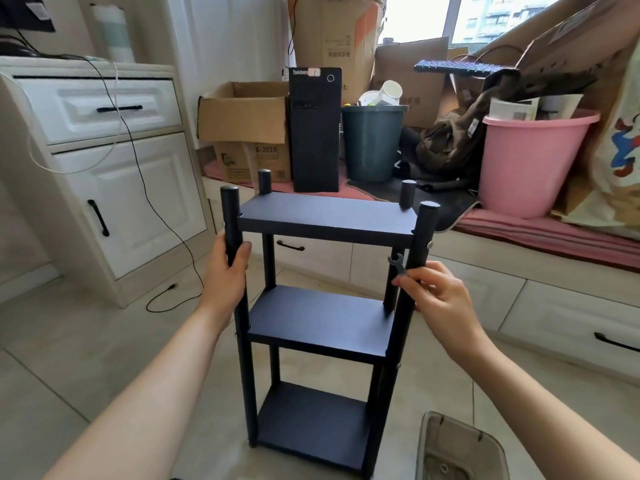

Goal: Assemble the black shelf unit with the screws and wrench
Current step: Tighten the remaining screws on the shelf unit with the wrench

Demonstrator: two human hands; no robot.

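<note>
Shelf unit (322, 306): black, three boards on four round posts, standing upright on the tiled floor directly ahead of the person and between both hands; long axis vertical.
Left hand (228, 271): fingers curled round the upper part of the near left post (231, 223), just below the top board; steadying the frame.
Right hand (438, 292): fingertips pinching the handle of a small dark wrench (398, 265), its open head pointing up; hand sits beside the near right post (420, 244).
Screw head (429, 244): silver, on the outer side of that post just under the top board, a little above and to the right of the wrench head; the right hand is much the nearer; judged the likely joint to tighten next, wrench needing to rise and swing outward.
Further screw heads show lower on both near posts.
Containers: clear plastic tray (460, 448) on the floor at lower right, holding one small ring-shaped part, otherwise unclear; grey bin (372, 143) with paper cups and rubbish; pink bucket (530, 161) with papers; open cardboard box (242, 112), contents hidden.
</note>
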